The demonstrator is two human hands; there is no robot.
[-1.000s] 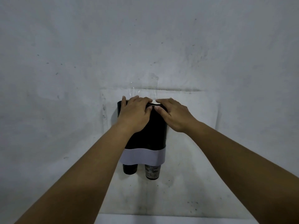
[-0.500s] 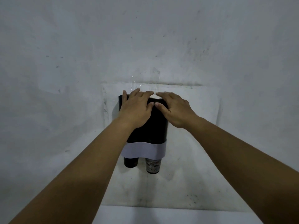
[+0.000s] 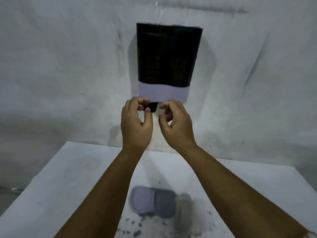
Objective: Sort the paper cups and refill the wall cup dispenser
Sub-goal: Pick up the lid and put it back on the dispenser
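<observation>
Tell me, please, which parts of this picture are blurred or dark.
Head view: dim, uneven light; the cup dispenser is nearly black, detail lost; the grey lid on the table is smeared by motion blur; both hands reasonably sharp.

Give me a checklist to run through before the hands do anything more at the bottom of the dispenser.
1. Dispenser hangs on the wall: ok.
2. A dark cup shows under the pale band: ok.
3. Left hand at that cup, fingers curled beside it: ok; firm grip: cannot tell.
4. Right hand holds a cup: cannot tell, its fingers hide the spot.
5. Second outlet has a cup: cannot tell.
6. Double lid lies on the table, not on the dispenser: not ok if closing is due.
</observation>
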